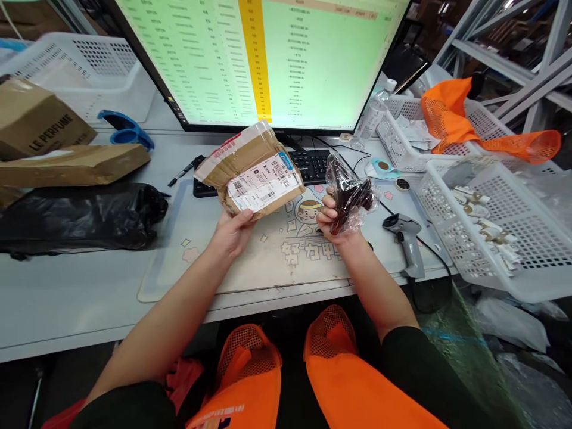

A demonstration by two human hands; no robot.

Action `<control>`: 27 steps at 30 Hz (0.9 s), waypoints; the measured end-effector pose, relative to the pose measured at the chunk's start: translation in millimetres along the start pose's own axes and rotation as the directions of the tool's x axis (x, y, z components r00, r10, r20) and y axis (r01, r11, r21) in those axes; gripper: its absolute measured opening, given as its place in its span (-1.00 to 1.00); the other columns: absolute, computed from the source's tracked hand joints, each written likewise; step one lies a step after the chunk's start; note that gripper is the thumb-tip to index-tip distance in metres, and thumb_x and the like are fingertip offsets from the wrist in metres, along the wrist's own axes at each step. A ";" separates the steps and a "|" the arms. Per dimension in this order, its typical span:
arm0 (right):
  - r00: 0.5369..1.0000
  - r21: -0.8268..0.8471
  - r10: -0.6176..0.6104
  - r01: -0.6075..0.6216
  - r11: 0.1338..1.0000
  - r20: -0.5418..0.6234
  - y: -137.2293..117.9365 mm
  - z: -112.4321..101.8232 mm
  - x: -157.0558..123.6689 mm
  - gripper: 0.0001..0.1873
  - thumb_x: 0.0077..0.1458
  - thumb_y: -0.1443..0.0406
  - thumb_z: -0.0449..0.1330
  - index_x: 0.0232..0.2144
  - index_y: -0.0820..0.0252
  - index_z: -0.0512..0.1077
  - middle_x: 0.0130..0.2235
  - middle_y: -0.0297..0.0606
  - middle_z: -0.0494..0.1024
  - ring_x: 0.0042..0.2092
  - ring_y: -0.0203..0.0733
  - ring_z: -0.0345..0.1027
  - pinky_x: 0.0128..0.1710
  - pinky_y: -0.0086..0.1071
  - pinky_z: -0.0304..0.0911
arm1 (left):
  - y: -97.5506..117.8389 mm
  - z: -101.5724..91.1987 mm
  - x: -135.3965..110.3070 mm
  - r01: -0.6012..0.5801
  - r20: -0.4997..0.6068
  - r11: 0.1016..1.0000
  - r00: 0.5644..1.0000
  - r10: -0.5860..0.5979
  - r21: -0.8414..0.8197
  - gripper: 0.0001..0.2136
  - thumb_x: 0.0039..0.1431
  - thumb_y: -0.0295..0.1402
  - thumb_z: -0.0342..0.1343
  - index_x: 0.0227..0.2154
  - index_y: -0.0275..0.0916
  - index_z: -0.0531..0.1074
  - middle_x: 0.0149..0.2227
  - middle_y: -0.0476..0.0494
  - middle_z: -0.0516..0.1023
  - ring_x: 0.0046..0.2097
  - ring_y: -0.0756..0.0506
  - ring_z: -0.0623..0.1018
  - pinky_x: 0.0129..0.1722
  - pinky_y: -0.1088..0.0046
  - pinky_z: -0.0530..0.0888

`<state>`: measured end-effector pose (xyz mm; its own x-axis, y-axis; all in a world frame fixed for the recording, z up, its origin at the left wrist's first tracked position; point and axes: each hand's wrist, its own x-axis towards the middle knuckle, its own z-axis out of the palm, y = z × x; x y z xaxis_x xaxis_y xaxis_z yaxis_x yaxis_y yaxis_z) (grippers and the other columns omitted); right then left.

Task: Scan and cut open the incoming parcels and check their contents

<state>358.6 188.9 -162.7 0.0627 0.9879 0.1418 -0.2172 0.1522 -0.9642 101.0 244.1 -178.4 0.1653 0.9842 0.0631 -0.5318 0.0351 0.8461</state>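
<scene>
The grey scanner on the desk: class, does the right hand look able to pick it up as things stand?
Probably not: the right hand is full, holding a dark item in clear plastic. Otherwise the scanner lies close by, and the way to it looks free.

I'd call this a warehouse: cartons (pixel 42 122) left of the spreadsheet-filled monitor (pixel 214 65), metal racking (pixel 496 64) beyond its right edge, barcode scanner (pixel 410 247) to its front right.

a creased brown cardboard package (pixel 248 164) with a white printed label (pixel 266 182) is held tilted; apart from it, to the right, a dark item (pixel 351 199), possibly reddish-brown, is held upright in crinkled clear plastic (pixel 356 220).
</scene>
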 end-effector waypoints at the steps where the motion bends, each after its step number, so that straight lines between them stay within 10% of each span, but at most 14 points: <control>1: 1.000 0.027 0.002 -0.002 1.000 0.000 -0.5 0.8 -0.2 -0.41 0.27 -0.27 -0.11 -0.13 0.02 0.38 -0.33 -0.31 0.30 -0.45 -0.22 0.07 -0.38 -0.29 0.11 | -0.4 2.5 -0.2 -0.026 -0.007 1.000 1.000 0.026 -0.009 -0.08 -0.34 -0.16 0.66 0.19 -0.01 0.45 0.21 -0.20 0.61 0.38 -0.36 0.45 0.35 0.03 0.47; 12: 0.997 0.214 0.064 -0.073 0.974 0.050 -5.2 12.3 -8.8 -0.55 0.17 -0.21 0.19 -0.28 -0.02 0.42 -0.42 -0.40 0.27 -0.49 -0.24 0.09 -0.44 -0.30 0.05 | -7.9 7.1 -8.6 -0.184 -0.112 0.983 0.977 0.182 -0.004 -0.12 -0.26 0.00 0.63 0.19 -0.01 0.45 0.29 -0.17 0.53 0.44 -0.29 0.36 0.50 -0.02 0.24; 27: 0.960 0.537 0.117 -0.241 0.809 0.255 -8.1 22.5 -15.5 -0.53 0.00 -0.11 0.49 -0.32 0.06 0.49 -0.46 -0.41 0.43 -0.55 -0.35 0.23 -0.58 -0.45 0.22 | 14.0 26.9 -32.3 -0.110 -0.145 0.966 0.986 0.077 -0.234 -0.07 -0.33 -0.06 0.68 0.22 0.06 0.48 0.26 -0.13 0.57 0.42 -0.32 0.39 0.49 0.00 0.24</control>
<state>337.5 173.0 -152.1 -0.2136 0.9736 0.0804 -0.7134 -0.0992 -0.6936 110.6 208.1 -154.4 0.0015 0.9987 0.0501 -0.7260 -0.0334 0.6869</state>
